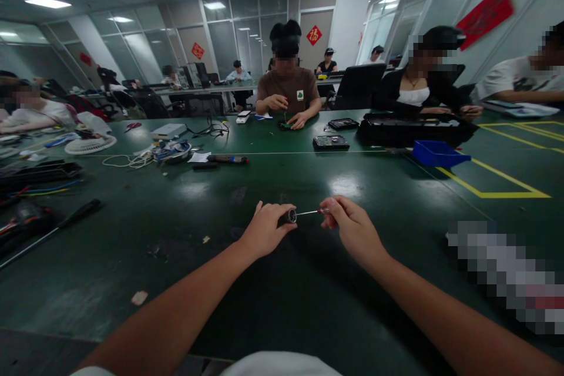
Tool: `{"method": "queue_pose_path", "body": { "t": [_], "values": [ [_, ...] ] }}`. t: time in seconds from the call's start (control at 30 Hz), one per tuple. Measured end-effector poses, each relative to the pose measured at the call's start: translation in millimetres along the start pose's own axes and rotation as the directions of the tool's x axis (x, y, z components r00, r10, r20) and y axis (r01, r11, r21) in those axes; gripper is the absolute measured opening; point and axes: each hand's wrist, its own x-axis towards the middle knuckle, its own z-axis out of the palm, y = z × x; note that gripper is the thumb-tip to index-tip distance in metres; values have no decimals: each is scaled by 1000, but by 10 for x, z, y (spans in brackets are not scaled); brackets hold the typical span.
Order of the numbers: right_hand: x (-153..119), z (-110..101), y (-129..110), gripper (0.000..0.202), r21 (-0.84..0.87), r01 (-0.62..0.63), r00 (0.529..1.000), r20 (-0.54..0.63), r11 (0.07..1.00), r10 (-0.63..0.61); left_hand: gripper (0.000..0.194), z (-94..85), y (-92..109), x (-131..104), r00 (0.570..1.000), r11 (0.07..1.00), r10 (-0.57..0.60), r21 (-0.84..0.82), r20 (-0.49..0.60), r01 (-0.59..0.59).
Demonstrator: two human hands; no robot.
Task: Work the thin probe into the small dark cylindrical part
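Observation:
My left hand [269, 228] is closed around a small dark cylindrical part [289, 216] with a round, ringed end that faces right. In my right hand [350, 224] is a screwdriver [311, 212], gripped by its reddish handle between thumb and fingers. Its thin metal shaft points left, and the tip meets or enters the ringed end of the cylinder; the exact contact is too small to tell. Both hands are just above the green table [264, 305], in front of my body. My left fingers hide most of the cylinder.
A dark pen-like tool [228, 159], a bundle of cables [171, 151] and a circuit-board device [331, 142] lie farther back. At right are a blue bin [438, 154] and a blurred-out object [506, 276]. A long screwdriver [53, 232] lies left. A co-worker [288, 88] sits opposite.

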Motion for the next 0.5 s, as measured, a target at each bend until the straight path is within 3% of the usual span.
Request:
{"method": "queue_pose_path", "body": {
  "t": [0.1, 0.17, 0.3, 0.5],
  "values": [
    [56, -2, 12, 25, 323, -112, 990, -49, 940, 135, 34, -8, -5, 17, 998, 999, 42, -26, -52, -43],
    [92, -20, 30, 25, 409, -170, 980, -27, 897, 198, 34, -21, -25, 29, 997, 999, 51, -9, -64, -51],
    [108, -46, 69, 29, 277, -95, 983, -123, 956, 133, 34, -26, -55, 37, 1000, 1000, 23, 18, -14, -23],
    [43, -23, 63, 33, -51, 26, 993, -118, 998, -32, 36, 6, -39, 34, 999, 1000, 26, 12, -25, -26]
  ]
}}
